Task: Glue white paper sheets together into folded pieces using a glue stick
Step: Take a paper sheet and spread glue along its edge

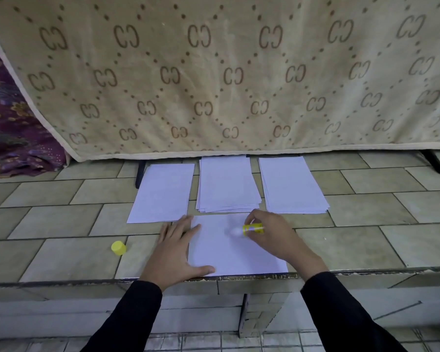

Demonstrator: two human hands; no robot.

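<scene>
**A:** Where is the sheet lying?

**B:** The white sheet [229, 252] is lying flat at the front edge of the worktop [61, 250], directly under both hands. The left hand [175, 250] is pressing down on its left border with fingers spread flat. The right hand [272, 235] is pinching the glue stick [252, 228] over the sheet's far right part.

**A:** How is the stick pointing?

**B:** Its long axis is running sideways, with the white tip aiming left toward the bare middle of the sheet and seemingly touching the paper. So I'm judging the next stroke is heading leftward, toward the holding hand.

**A:** And farther out?

**B:** Three paper piles are sitting just beyond the sheet, with their long sides running away from the person: the left pile [163, 193], middle pile [228, 184] and right pile [291, 185]. The yellow cap [118, 247] is lying apart on the left, nearer the left hand. No box or tray is showing. A patterned blanket [214, 72] is hanging behind.
</scene>
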